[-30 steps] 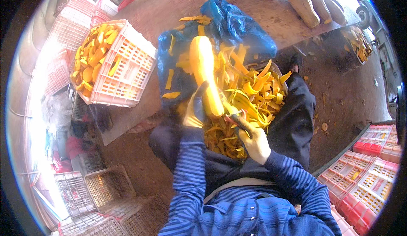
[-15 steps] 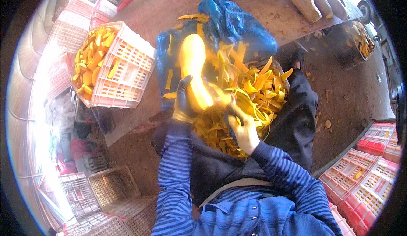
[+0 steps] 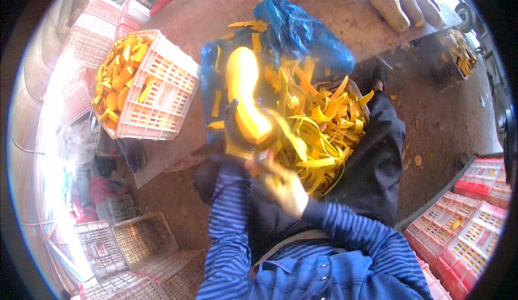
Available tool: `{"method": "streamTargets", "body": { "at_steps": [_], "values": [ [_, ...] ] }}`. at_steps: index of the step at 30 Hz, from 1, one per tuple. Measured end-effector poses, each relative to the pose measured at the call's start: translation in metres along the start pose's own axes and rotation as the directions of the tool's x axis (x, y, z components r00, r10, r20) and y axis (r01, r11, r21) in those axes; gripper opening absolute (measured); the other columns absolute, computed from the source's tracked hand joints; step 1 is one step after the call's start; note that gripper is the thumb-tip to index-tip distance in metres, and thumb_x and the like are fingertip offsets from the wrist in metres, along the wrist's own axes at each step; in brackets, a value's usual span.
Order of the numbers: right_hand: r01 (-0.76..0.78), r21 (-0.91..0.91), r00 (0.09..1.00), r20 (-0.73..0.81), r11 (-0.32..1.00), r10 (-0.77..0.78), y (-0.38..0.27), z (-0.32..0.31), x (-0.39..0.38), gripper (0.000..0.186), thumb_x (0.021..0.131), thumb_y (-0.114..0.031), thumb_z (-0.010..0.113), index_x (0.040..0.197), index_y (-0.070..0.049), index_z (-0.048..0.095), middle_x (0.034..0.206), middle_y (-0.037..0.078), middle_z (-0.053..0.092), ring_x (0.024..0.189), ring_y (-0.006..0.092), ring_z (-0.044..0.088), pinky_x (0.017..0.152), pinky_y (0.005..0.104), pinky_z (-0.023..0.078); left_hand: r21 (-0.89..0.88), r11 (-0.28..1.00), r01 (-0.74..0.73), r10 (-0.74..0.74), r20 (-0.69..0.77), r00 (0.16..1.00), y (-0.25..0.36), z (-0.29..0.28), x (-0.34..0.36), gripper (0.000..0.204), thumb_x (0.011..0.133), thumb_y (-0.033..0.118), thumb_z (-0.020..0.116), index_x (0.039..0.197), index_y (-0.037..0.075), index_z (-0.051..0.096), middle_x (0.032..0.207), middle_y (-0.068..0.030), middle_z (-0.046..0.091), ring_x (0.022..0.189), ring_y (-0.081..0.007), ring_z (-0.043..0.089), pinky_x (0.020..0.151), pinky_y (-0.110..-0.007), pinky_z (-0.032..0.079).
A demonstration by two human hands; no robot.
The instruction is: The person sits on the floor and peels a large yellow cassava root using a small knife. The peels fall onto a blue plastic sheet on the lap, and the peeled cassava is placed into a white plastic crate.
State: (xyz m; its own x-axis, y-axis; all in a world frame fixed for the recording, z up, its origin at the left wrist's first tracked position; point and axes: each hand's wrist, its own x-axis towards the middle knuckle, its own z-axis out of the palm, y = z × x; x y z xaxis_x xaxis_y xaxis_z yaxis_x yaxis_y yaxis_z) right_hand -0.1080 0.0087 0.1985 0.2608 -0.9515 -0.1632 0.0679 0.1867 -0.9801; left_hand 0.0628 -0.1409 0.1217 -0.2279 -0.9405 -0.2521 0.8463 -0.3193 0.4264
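Note:
My left hand (image 3: 237, 133), in a dark-coated glove, is closed round the lower part of a long peeled orange gourd (image 3: 243, 79), which leans away from me over the blue plastic bag (image 3: 286, 25). My right hand (image 3: 283, 189), blurred by motion, is closed on a small peeler (image 3: 261, 158) with some red on it, just below the gourd's near end. A heap of curled orange peel (image 3: 329, 116) fills a container between my dark-trousered knees, its rim mostly covered, with long strips hanging beside the gourd.
At left, a pink crate (image 3: 162, 95) holds orange pieces, with stacked crates (image 3: 86, 30) behind and more crates (image 3: 145, 235) lower left. Red crates (image 3: 442, 224) stand at right. Several pale long gourds (image 3: 386, 3) lie at the back beside another filled container (image 3: 461, 57).
My right hand has moved down and left toward me, away from the gourd's side, with the peeler. The gourd has shifted slightly left in my left hand, and a fresh strip now shows beside it.

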Motion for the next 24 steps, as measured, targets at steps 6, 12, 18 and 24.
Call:
{"method": "streamTargets", "body": {
  "at_steps": [6,12,18,24],
  "values": [
    [0.084,0.185,0.968,-0.250,0.979,-0.035,-0.025,-0.015,0.013,0.049,0.100,-0.005,0.056,0.148,-0.009,0.058,0.113,0.006,0.071,0.098,0.0139,0.064,0.088,0.0289,0.050,-0.185,0.982,0.024,-0.012,0.062,0.998,0.008,-0.006,-0.002,0.055,0.098,0.042,0.063,0.129,-0.003,0.055,0.111,-0.0126,0.062,0.103,-0.0247,0.061,0.095,-0.041,0.052],
    [0.273,0.034,0.962,0.024,0.962,-0.274,0.004,0.013,-0.002,0.052,0.100,-0.009,0.059,0.152,-0.007,0.054,0.113,0.006,0.071,0.098,0.0133,0.064,0.089,0.0288,0.051,-0.183,0.982,-0.042,0.045,0.015,0.999,0.000,-0.001,-0.010,0.075,0.098,0.056,0.058,0.134,-0.009,0.050,0.105,-0.0133,0.061,0.100,-0.0283,0.061,0.100,-0.046,0.048],
    [0.009,0.155,0.997,-0.078,0.988,0.003,0.006,-0.004,0.002,0.049,0.099,-0.007,0.058,0.147,0.000,0.055,0.131,0.016,0.070,0.120,0.0172,0.063,0.108,0.0305,0.046,-0.012,0.998,-0.065,0.066,0.203,0.977,0.000,-0.013,-0.006,0.073,0.100,0.055,0.057,0.144,-0.002,0.046,0.111,-0.0133,0.062,0.100,-0.0246,0.062,0.095,-0.040,0.053],
    [-0.200,-0.027,0.953,0.228,0.979,0.201,-0.028,0.007,-0.011,0.048,0.100,-0.007,0.056,0.148,-0.007,0.057,0.142,0.015,0.065,0.133,0.0182,0.057,0.114,0.0327,0.041,-0.325,0.945,0.039,-0.031,0.029,0.999,0.001,-0.027,-0.003,0.070,0.094,0.049,0.065,0.139,-0.003,0.049,0.116,-0.0120,0.060,0.109,-0.0266,0.060,0.108,-0.051,0.044]
  ]
}}
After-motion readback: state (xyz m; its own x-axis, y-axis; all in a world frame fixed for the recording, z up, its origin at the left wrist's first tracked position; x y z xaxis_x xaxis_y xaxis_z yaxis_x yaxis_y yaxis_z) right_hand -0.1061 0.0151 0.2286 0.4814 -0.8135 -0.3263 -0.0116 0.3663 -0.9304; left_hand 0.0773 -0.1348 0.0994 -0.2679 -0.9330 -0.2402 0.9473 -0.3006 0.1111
